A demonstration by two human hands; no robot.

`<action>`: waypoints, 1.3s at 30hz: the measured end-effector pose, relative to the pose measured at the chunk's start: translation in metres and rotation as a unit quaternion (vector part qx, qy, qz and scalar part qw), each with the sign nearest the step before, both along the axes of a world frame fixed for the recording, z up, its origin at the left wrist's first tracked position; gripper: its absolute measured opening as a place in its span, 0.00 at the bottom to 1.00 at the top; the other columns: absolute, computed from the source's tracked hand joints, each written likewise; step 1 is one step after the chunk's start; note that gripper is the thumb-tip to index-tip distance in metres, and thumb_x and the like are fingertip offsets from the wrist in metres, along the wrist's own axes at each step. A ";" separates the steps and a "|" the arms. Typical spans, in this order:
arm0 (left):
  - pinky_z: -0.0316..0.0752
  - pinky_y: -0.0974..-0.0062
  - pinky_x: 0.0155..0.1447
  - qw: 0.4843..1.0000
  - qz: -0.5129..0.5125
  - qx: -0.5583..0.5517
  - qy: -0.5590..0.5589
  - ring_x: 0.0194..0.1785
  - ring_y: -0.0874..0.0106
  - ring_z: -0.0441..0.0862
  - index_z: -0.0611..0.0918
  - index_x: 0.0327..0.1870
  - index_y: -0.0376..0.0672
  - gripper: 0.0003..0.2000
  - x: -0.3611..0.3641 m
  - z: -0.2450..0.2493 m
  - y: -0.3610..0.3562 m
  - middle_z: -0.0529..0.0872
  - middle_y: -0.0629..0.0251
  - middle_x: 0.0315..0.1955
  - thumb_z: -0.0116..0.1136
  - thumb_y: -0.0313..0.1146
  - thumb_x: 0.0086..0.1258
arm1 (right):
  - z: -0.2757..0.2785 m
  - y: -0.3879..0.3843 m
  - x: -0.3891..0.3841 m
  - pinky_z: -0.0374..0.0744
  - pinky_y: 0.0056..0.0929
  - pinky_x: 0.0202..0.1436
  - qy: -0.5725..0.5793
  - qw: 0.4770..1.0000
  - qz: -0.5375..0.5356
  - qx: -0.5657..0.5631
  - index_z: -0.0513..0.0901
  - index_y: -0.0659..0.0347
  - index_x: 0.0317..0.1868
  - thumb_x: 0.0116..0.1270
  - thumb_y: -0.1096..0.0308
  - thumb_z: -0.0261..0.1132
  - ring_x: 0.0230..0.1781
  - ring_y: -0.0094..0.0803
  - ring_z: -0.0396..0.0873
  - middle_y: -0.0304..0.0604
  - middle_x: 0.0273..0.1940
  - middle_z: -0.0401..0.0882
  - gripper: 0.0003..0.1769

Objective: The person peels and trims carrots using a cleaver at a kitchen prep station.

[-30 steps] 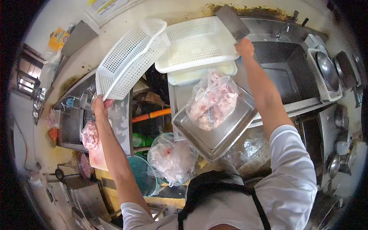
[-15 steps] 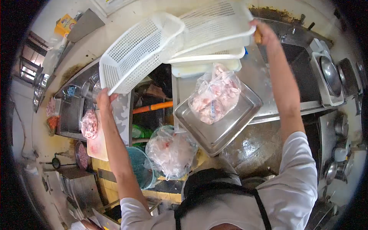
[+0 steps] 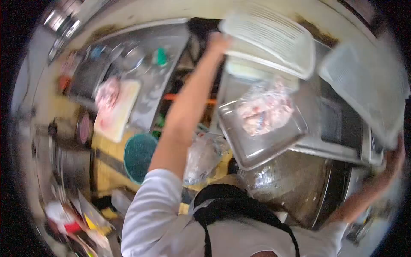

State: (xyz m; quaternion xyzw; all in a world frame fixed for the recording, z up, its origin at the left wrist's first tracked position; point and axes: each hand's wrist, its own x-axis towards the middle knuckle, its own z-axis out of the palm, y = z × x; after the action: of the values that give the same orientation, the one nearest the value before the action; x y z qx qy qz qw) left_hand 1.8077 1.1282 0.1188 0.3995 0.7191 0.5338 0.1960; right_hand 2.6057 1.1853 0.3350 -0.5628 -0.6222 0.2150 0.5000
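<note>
My right hand (image 3: 397, 150) is closed on the lower end of a white perforated basket (image 3: 368, 81), tilted at the far right and blurred. At the left end of another white basket (image 3: 274, 36) is my left hand (image 3: 218, 43), its fingers smeared by motion. That basket rests on white trays (image 3: 261, 70) on the steel counter. Below them, a clear bag of pale pink meat (image 3: 265, 111) lies in a metal tray (image 3: 252, 156).
At left, another meat bag (image 3: 108, 94) sits by a white cutting board (image 3: 122, 111) beside a sink (image 3: 87, 79). A teal bin (image 3: 140, 158) and a plastic bag (image 3: 203, 158) stand below the counter. Another person's arm (image 3: 79, 218) shows lower left.
A perforated basket is now at the far right in my right hand. My left hand has shifted rightward to the stack's left end. The view has turned, and the teal bin shows more fully.
</note>
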 end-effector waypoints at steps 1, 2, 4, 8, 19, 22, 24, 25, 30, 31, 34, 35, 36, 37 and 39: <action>0.78 0.58 0.51 0.993 0.022 0.116 0.030 0.44 0.51 0.82 0.77 0.51 0.30 0.25 0.035 -0.002 -0.010 0.83 0.45 0.43 0.66 0.41 0.59 | -0.002 -0.006 0.031 0.78 0.39 0.51 -0.001 0.999 0.036 0.003 0.74 0.62 0.60 0.65 0.53 0.63 0.50 0.39 0.79 0.47 0.51 0.80 0.28; 0.73 0.58 0.58 0.985 0.089 0.007 0.146 0.54 0.51 0.78 0.73 0.56 0.31 0.27 0.074 0.016 -0.027 0.79 0.43 0.50 0.65 0.40 0.59 | -0.004 -0.018 0.055 0.79 0.38 0.48 0.023 1.000 0.005 -0.017 0.75 0.62 0.60 0.64 0.52 0.63 0.48 0.39 0.79 0.47 0.51 0.79 0.29; 0.68 0.61 0.63 0.973 0.093 0.194 0.081 0.57 0.54 0.75 0.75 0.53 0.37 0.22 0.140 0.009 -0.056 0.78 0.48 0.50 0.67 0.33 0.58 | -0.006 -0.054 0.084 0.80 0.35 0.42 0.068 0.993 -0.073 -0.060 0.77 0.61 0.59 0.63 0.50 0.63 0.44 0.38 0.80 0.47 0.49 0.79 0.30; 0.68 0.61 0.59 0.944 -0.006 0.328 0.033 0.52 0.54 0.75 0.76 0.47 0.38 0.16 0.208 0.058 -0.180 0.78 0.51 0.45 0.63 0.27 0.56 | 0.010 -0.186 -0.070 0.72 0.25 0.23 0.149 0.980 -0.123 -0.053 0.80 0.60 0.55 0.60 0.47 0.65 0.26 0.27 0.74 0.41 0.37 0.79 0.29; 0.77 0.74 0.41 0.943 -0.141 0.299 -0.040 0.36 0.73 0.81 0.81 0.44 0.36 0.15 0.150 0.116 -0.542 0.84 0.58 0.35 0.57 0.41 0.71 | -0.052 -0.433 -0.389 0.78 0.36 0.49 0.145 0.929 0.327 -0.093 0.75 0.68 0.51 0.51 0.66 0.69 0.44 0.35 0.79 0.45 0.44 0.78 0.27; 0.79 0.68 0.43 0.915 -0.158 0.205 -0.309 0.47 0.65 0.79 0.70 0.63 0.39 0.30 0.116 0.110 -0.635 0.76 0.58 0.54 0.46 0.57 0.74 | -0.072 -0.544 -0.512 0.79 0.33 0.50 0.141 0.852 0.473 -0.177 0.69 0.71 0.59 0.49 0.71 0.68 0.43 0.34 0.80 0.47 0.46 0.78 0.34; 0.79 0.67 0.41 0.897 -0.093 0.206 -0.379 0.47 0.65 0.78 0.69 0.63 0.39 0.29 0.089 0.102 -0.692 0.77 0.58 0.52 0.47 0.55 0.74 | -0.094 -0.614 -0.575 0.79 0.27 0.46 0.015 0.834 0.493 -0.247 0.72 0.72 0.56 0.49 0.71 0.71 0.39 0.30 0.80 0.47 0.42 0.81 0.33; 0.79 0.65 0.40 0.865 -0.036 0.209 -0.455 0.47 0.64 0.78 0.69 0.63 0.39 0.28 0.074 0.096 -0.719 0.77 0.58 0.50 0.49 0.53 0.74 | -0.106 -0.649 -0.608 0.79 0.26 0.43 0.023 0.747 0.607 -0.271 0.75 0.73 0.52 0.49 0.72 0.71 0.35 0.29 0.81 0.46 0.38 0.83 0.28; 0.79 0.63 0.41 0.932 0.237 0.140 -0.235 0.43 0.63 0.79 0.72 0.59 0.35 0.18 0.000 0.009 -0.856 0.80 0.55 0.44 0.48 0.34 0.71 | -0.189 -0.786 -0.704 0.71 0.20 0.23 -0.112 0.632 0.716 -0.274 0.82 0.65 0.35 0.56 0.65 0.74 0.20 0.17 0.72 0.33 0.23 0.78 0.13; 0.79 0.64 0.41 0.935 0.279 0.112 -0.186 0.44 0.62 0.79 0.73 0.57 0.34 0.17 -0.019 -0.027 -0.877 0.81 0.54 0.44 0.48 0.32 0.70 | -0.210 -0.806 -0.718 0.69 0.19 0.21 -0.049 0.604 0.736 -0.303 0.81 0.65 0.34 0.59 0.63 0.73 0.18 0.17 0.71 0.33 0.22 0.77 0.14; 0.81 0.64 0.48 0.843 0.325 0.238 -0.355 0.44 0.59 0.83 0.73 0.55 0.27 0.17 -0.050 -0.059 -0.946 0.82 0.48 0.46 0.46 0.25 0.66 | -0.222 -0.840 -0.753 0.69 0.20 0.20 -0.052 0.579 0.745 -0.327 0.81 0.66 0.34 0.61 0.63 0.72 0.18 0.18 0.71 0.33 0.22 0.77 0.14; 0.82 0.63 0.49 0.825 0.339 0.253 -0.374 0.44 0.59 0.84 0.74 0.54 0.25 0.18 -0.064 -0.056 -0.968 0.82 0.47 0.46 0.46 0.23 0.63 | -0.226 -0.845 -0.763 0.69 0.20 0.20 -0.037 0.593 0.735 -0.327 0.81 0.66 0.34 0.61 0.63 0.71 0.18 0.18 0.71 0.33 0.21 0.77 0.14; 0.82 0.63 0.49 0.829 0.335 0.248 -0.372 0.44 0.59 0.84 0.74 0.54 0.25 0.18 -0.082 -0.046 -0.988 0.82 0.47 0.46 0.46 0.23 0.63 | -0.229 -0.849 -0.775 0.69 0.20 0.20 -0.021 0.608 0.723 -0.326 0.81 0.66 0.35 0.62 0.63 0.71 0.18 0.18 0.72 0.34 0.21 0.77 0.14; 0.81 0.63 0.52 0.826 0.320 0.262 -0.384 0.44 0.58 0.84 0.73 0.54 0.25 0.19 -0.099 -0.033 -1.005 0.82 0.47 0.46 0.47 0.22 0.61 | -0.232 -0.849 -0.787 0.69 0.20 0.20 -0.015 0.613 0.719 -0.328 0.81 0.66 0.35 0.62 0.63 0.71 0.18 0.18 0.72 0.34 0.21 0.77 0.14; 0.81 0.62 0.54 0.825 0.301 0.273 -0.392 0.45 0.58 0.84 0.73 0.55 0.25 0.20 -0.142 -0.010 -1.025 0.83 0.48 0.45 0.48 0.21 0.59 | -0.231 -0.845 -0.815 0.69 0.20 0.20 0.002 0.705 0.640 -0.306 0.81 0.65 0.34 0.62 0.64 0.70 0.18 0.18 0.72 0.35 0.21 0.77 0.12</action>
State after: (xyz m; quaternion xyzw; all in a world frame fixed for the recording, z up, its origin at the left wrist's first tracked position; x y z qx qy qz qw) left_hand 1.6658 0.1031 0.1089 -0.0430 0.4909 0.8526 0.1739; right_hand 1.7907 0.3407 0.1036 -0.1506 -0.7322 0.6628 0.0439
